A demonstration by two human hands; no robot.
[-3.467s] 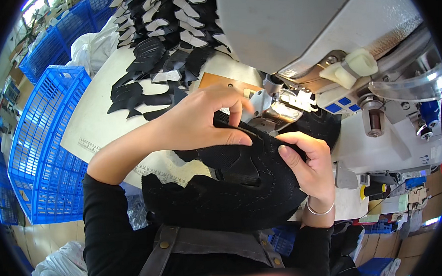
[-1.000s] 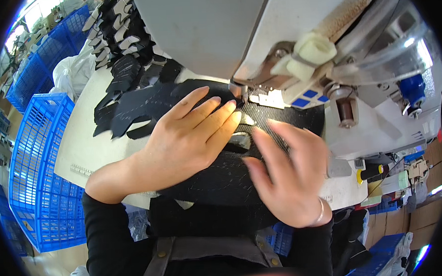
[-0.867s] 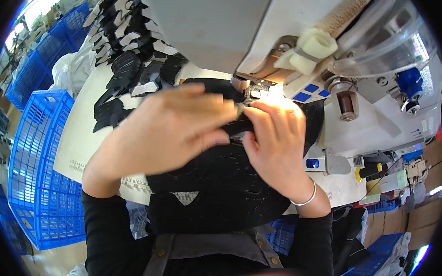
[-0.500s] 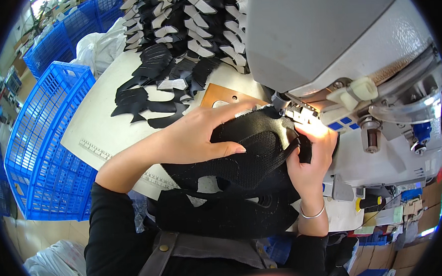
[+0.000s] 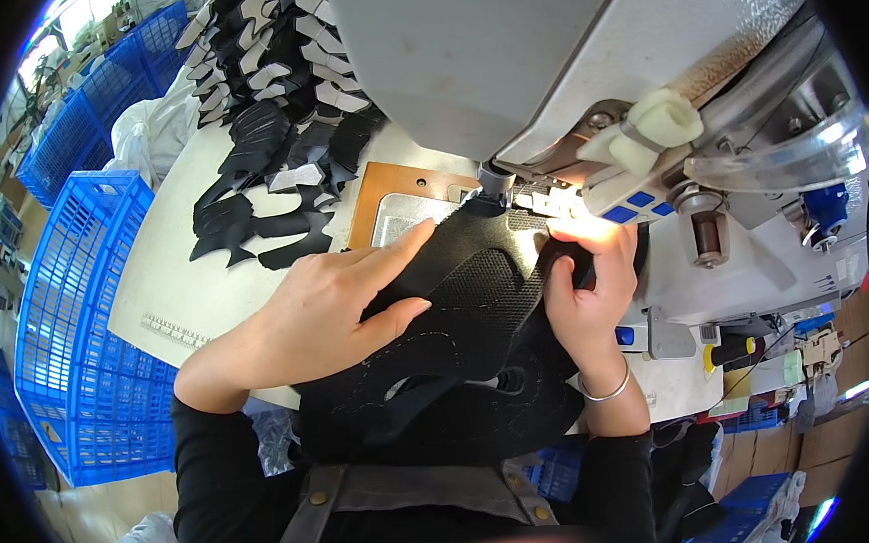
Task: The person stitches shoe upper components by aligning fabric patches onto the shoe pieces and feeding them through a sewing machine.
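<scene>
A black shoe upper (image 5: 427, 316) with a mesh panel and pale stitch lines lies under the head of a grey sewing machine (image 5: 453, 54). Its far edge sits at the machine's needle area, where a lamp lights it brightly. My left hand (image 5: 333, 301) rests on the upper's left side, index finger and thumb stretched out and apart. At the right, my right hand (image 5: 598, 297) pinches a raised, folded edge of the upper, close to the machine's foot (image 5: 494, 185). More black material hangs over the table's front edge onto my lap.
Several black and white cut pieces (image 5: 267, 74) lie in rows at the back left, with loose black pieces (image 5: 260, 138) nearer. A blue plastic crate (image 5: 89, 329) stands left of the white table (image 5: 161, 296). A thread spool (image 5: 734, 352) is at the right.
The view has shifted, with the machine now further left. My left hand has slid back toward me from the needle area, and the upper has turned slightly. My right hand keeps its pinch.
</scene>
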